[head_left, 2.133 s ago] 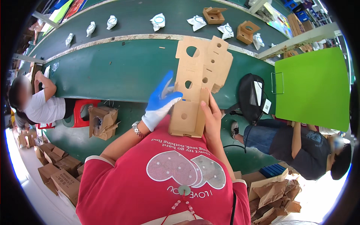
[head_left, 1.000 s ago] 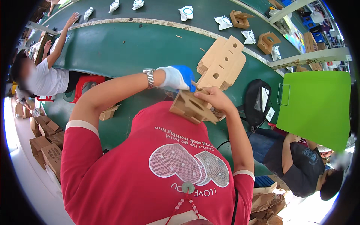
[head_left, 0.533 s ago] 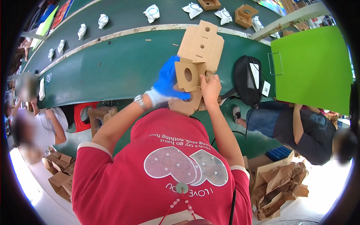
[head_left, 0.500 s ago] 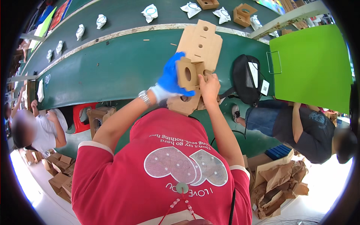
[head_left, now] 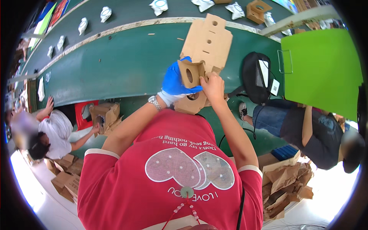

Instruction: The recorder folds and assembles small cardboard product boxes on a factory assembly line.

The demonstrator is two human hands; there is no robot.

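Note:
A small, partly folded cardboard box (head_left: 188, 78) with an oval hole in its side is held at the near edge of the green table. My left hand (head_left: 173, 81), in a blue glove, is closed around its left side. The bare fingers of my right hand (head_left: 213, 87) pinch the box's right edge; the fingertips are partly hidden behind the cardboard. Under and beyond the box lie flat cardboard blanks (head_left: 200, 40) with round holes and slits. Another blank part (head_left: 190, 104), also with a hole, sticks out below my hands.
White-wrapped items (head_left: 159, 5) and an open small carton (head_left: 258, 10) sit on the dark belt beyond the green table (head_left: 115, 65). A black bag (head_left: 255, 78) and a bright green panel (head_left: 322, 69) are at right. One person (head_left: 57, 130) is at left, another (head_left: 310, 134) at right.
My right fingers have shifted left along the box edge, and the box has tilted a little. The person at left has bent and reached toward a carton near the red stool. The view has shifted slightly.

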